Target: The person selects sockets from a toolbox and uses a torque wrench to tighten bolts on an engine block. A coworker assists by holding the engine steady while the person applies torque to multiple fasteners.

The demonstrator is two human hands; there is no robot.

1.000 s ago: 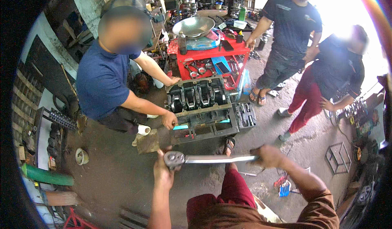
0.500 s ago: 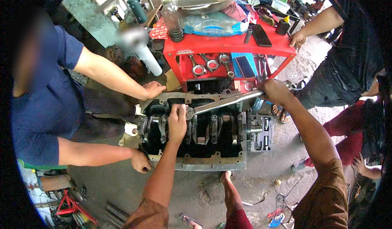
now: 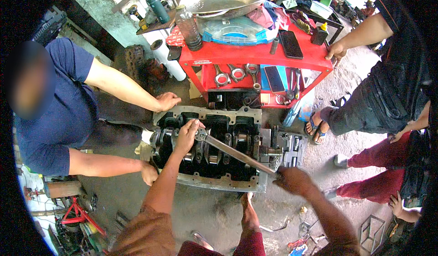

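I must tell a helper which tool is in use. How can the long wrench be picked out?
Find the dark grey engine block on the floor before the red metal cart. Across it slants a long steel bar wrench, its head under the left hand, its handle in the right hand. It is the longest tool there.

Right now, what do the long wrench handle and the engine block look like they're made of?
The wrench handle looks like bare polished steel: silvery, with a bright glint. The engine block looks like cast metal, probably iron: dark, matte, oil-stained, with a paler grey rim.

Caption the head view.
Left hand steadies a long wrench on an engine block; right hand grips its handle.
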